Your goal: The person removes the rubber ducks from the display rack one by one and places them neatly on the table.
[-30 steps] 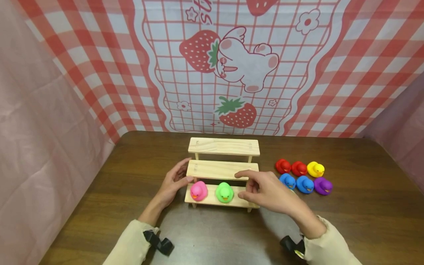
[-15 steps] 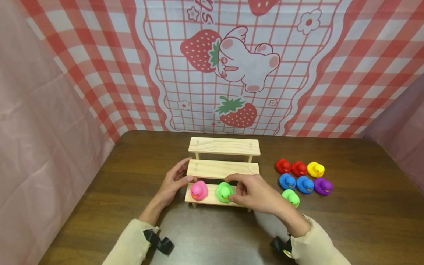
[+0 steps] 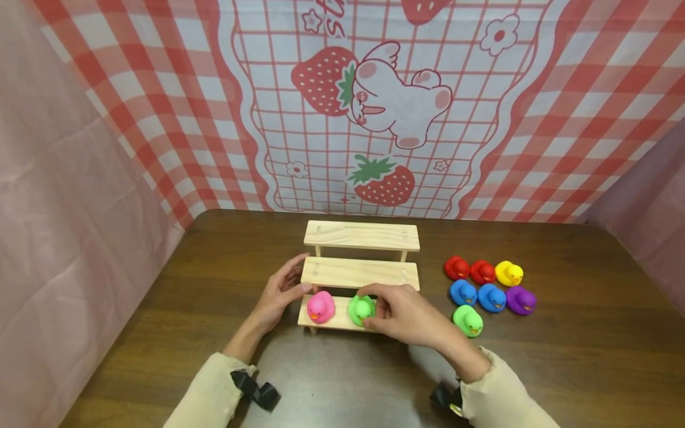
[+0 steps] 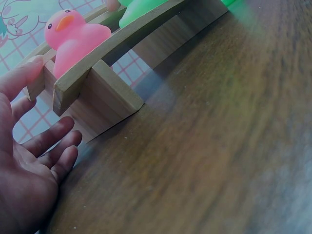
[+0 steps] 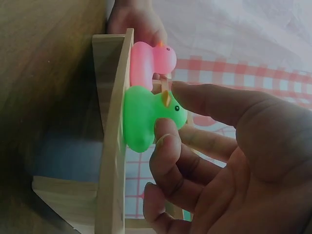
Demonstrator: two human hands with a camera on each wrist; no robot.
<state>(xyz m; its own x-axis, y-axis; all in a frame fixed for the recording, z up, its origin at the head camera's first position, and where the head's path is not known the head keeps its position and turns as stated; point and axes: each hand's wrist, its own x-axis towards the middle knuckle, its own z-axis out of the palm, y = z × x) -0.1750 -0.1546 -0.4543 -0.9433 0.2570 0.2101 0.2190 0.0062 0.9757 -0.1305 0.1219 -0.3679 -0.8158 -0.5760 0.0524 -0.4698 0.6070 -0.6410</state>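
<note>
A three-step wooden display stand (image 3: 361, 236) stands on the table. My left hand (image 3: 280, 294) holds its left end at the middle step, thumb at the front corner and index finger at the back; the other fingers (image 4: 53, 134) are loosely bent. On the lowest step sit a pink rubber duck (image 3: 321, 307) at the left and a green rubber duck (image 3: 361, 310) to its right. My right hand (image 3: 404, 315) has thumb and fingers around the green duck, which rests on the step. That hand hides the step's right end.
Right of the stand, loose rubber ducks lie on the brown table (image 3: 578, 356): two red ducks (image 3: 483, 272), a yellow duck (image 3: 509, 273), two blue ducks (image 3: 492, 298), a purple duck (image 3: 521, 300) and another green duck (image 3: 468, 321). A checked cloth (image 3: 182, 119) hangs behind.
My right hand has moved left along the lowest step and closed around the green duck on it. The loose green duck has come into view. My left hand stays put.
</note>
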